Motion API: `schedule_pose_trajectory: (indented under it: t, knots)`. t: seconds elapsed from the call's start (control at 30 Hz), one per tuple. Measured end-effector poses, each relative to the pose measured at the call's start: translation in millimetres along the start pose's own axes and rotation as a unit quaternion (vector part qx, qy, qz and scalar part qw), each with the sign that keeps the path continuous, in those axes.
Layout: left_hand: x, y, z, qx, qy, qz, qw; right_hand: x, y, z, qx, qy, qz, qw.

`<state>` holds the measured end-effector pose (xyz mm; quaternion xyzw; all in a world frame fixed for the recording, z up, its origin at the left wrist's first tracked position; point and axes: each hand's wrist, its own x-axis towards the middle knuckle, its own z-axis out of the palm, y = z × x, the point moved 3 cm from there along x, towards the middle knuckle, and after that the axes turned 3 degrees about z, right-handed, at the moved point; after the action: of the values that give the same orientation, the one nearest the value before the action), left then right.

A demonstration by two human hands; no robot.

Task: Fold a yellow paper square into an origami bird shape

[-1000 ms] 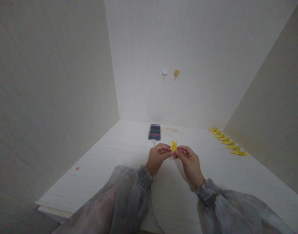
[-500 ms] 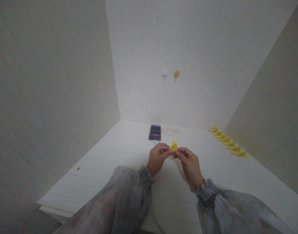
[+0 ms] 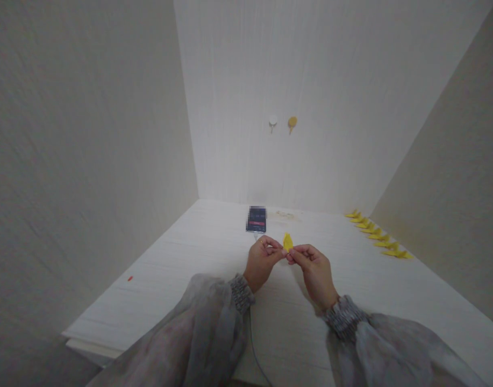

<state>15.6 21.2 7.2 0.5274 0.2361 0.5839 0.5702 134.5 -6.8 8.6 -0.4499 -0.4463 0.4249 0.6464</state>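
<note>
Walls (image 3: 238, 80) of pale grain rise on three sides of the hands, around a white table (image 3: 169, 242) that spreads beneath them. Sheer grey sleeves (image 3: 206, 322) with gathered cuffs run down from both wrists, placed much as they were a second ago. Left hand (image 3: 260, 263) and right hand (image 3: 316, 271) meet at the fingertips, each drawn into a narrow pinch, thumb against finger. Well off to the right hand's side, a row of yellow folded shapes (image 3: 374, 235) slants along the table beside the wall, unchanged from the earlier frames. Just beyond the left hand lies a phone (image 3: 257, 219), its screen partly blurred; lettering on its red bar is too small to read. A cable (image 3: 252, 333) passes below the left wrist toward the near edge. High beyond the hands, a white hook (image 3: 272, 121) and a yellow hook (image 3: 292, 122) hang side by side. Yellow paper (image 3: 287, 242), folded small, stands upright between the fingertips, held by both hands; its two spread points of a second ago now show as one slimmer form. Far left of the left hand sits a red scrap (image 3: 130, 278). A gold ring (image 3: 262, 243) circles a left finger.
</note>
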Motion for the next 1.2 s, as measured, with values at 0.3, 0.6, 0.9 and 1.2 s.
schedule_pose_trajectory:
  t: [0.3, 0.6, 0.9, 1.2]
  knots:
    - [1.0, -0.2, -2.7, 0.041, 0.012, 0.015, 0.999, 0.1, -2.4, 0.1, 0.03, 0.005, -0.002, 1.0]
    - [3.0, -5.3, -6.4, 0.043, 0.035, -0.034, 0.998, -1.7, 2.7, 4.4, -0.006, -0.033, 0.014, 0.999]
    - [2.0, -1.5, -5.3, 0.018, 0.039, -0.054, 0.998, -0.6, 4.7, 4.8, -0.026, -0.053, 0.006, 0.998]
    - [2.9, -0.4, -4.7, -0.009, 0.042, -0.046, 0.998, -3.8, -0.4, 9.1, -0.012, -0.072, 0.019, 0.997]
